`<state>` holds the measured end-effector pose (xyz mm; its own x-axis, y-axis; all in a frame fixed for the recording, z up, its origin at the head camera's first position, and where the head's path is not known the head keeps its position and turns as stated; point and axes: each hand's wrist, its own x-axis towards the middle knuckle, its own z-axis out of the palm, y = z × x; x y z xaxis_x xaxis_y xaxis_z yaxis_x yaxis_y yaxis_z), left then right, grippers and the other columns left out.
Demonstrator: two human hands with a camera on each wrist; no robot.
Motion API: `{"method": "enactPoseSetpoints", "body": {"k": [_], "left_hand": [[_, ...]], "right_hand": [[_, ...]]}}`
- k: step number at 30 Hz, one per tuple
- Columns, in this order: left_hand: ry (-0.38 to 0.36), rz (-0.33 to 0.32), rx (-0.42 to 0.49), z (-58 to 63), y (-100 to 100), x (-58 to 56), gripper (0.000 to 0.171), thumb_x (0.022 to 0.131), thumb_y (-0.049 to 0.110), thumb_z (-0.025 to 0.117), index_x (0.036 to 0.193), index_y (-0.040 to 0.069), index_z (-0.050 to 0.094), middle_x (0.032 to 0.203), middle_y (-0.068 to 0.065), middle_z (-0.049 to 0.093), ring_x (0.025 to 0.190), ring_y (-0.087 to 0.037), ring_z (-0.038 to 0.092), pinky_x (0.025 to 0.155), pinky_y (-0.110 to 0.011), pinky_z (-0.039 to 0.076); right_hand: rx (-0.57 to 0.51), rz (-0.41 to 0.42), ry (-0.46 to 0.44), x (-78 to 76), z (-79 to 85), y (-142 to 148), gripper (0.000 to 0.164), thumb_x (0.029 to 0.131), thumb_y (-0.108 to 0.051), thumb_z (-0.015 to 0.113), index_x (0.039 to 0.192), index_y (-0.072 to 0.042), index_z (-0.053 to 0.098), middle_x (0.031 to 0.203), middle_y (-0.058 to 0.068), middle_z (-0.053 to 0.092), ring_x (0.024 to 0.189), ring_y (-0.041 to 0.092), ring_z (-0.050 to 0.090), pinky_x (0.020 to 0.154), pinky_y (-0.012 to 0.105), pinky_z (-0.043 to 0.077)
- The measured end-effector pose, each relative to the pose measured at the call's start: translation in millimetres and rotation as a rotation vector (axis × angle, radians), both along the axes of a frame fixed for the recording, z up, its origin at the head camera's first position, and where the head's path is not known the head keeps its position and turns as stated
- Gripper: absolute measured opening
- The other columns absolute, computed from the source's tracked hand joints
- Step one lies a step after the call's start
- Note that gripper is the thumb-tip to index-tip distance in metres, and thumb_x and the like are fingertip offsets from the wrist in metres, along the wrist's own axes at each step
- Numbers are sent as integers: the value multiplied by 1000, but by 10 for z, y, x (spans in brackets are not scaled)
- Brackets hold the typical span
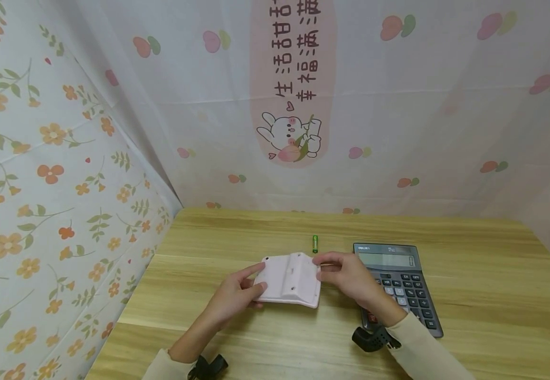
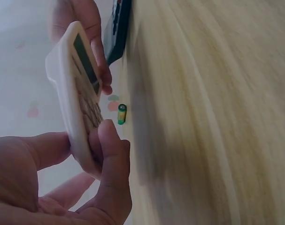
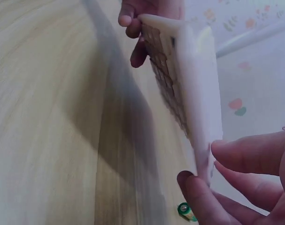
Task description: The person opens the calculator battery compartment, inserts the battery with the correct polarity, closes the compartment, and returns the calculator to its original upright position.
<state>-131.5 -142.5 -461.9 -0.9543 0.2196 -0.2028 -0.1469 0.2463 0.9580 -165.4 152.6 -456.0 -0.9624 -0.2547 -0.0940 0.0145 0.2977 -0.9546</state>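
Observation:
A pale pink calculator (image 1: 275, 277) is held over the table with its back, dotted with small screws, turned up. Its keys and display face down, as the left wrist view shows. My left hand (image 1: 232, 298) grips its left end between thumb and fingers. With thumb and fingertips, my right hand (image 1: 351, 274) pinches the right end, beside the raised part of the back. A green battery (image 1: 315, 244) lies on the table just beyond the calculator; in the right wrist view the same battery (image 3: 187, 212) shows below the right fingers.
A dark grey desk calculator (image 1: 415, 295) lies face up at the right, partly under my right forearm. The wooden table (image 1: 161, 295) ends at a patterned cloth (image 1: 237, 132) behind and another flowered cloth (image 1: 66, 211) on the left.

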Motion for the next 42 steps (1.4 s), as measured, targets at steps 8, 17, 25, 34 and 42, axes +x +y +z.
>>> {"method": "enactPoseSetpoints", "body": {"k": [8,17,25,34,42], "left_hand": [[68,-21,-111,-72,12,15,70,103,7,76,164,-7,43,101,-15,72,79,-21,72,67,-33,65],[51,13,-149,-91,52,19,64,101,5,77,154,-16,49,109,-17,73,80,-19,73,66,-34,65],[64,26,-186,-77,59,22,61,100,5,78,152,-16,52,112,-19,72,76,-19,73,63,-34,65],[76,23,-227,-90,61,13,61,100,7,79,151,-15,54,110,-17,71,73,-18,72,62,-34,64],[100,11,-296,-80,57,17,60,100,11,80,150,-13,56,112,-18,71,71,-18,72,62,-34,64]], "right_hand": [[65,111,31,40,-31,-44,53,95,7,78,145,11,61,139,28,68,127,41,70,99,42,61],[170,218,104,33,-62,-82,81,85,8,89,156,11,50,156,29,53,140,44,59,112,48,52],[321,324,246,50,-82,-102,115,69,-4,103,162,13,38,161,29,45,145,43,51,119,56,44],[503,313,276,123,-62,-207,129,68,-7,105,169,7,27,167,26,39,143,39,53,118,54,46],[555,291,268,130,-71,-259,131,67,-9,107,170,6,28,166,26,40,146,41,49,119,53,45]]}}
